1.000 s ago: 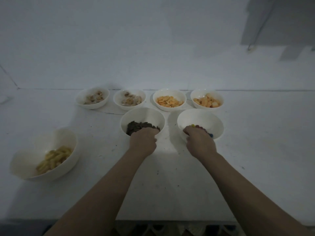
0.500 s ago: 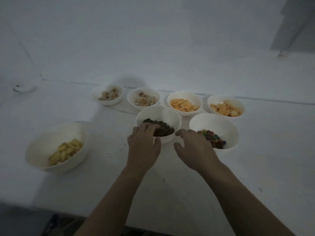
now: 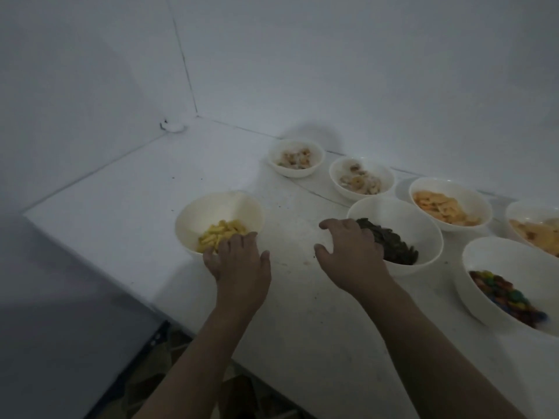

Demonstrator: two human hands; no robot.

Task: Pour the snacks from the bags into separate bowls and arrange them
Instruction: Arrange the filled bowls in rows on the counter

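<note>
Several white bowls of snacks stand on a white table (image 3: 127, 189). My left hand (image 3: 239, 261) rests with spread fingers on the near rim of the bowl of yellow sticks (image 3: 217, 219). My right hand (image 3: 351, 252) hovers open at the left rim of the bowl of dark brown pieces (image 3: 402, 231). To the right stands the bowl of coloured candies (image 3: 496, 267). Behind are two bowls of pale mixed snacks (image 3: 296, 155) (image 3: 361, 176), a bowl of orange crackers (image 3: 447, 204) and a bowl of pale chips (image 3: 535, 225) cut by the frame edge.
The table meets white walls at the far left corner, where a small white object (image 3: 172, 126) lies. The table's front edge runs diagonally at lower left, with dark floor (image 3: 60, 328) below it. Bare table surface lies left of the yellow-stick bowl.
My view swung left. My left hand left the dark-pieces bowl and went to the yellow-stick bowl. My right hand came off the candy bowl and moved to the left side of the dark-pieces bowl.
</note>
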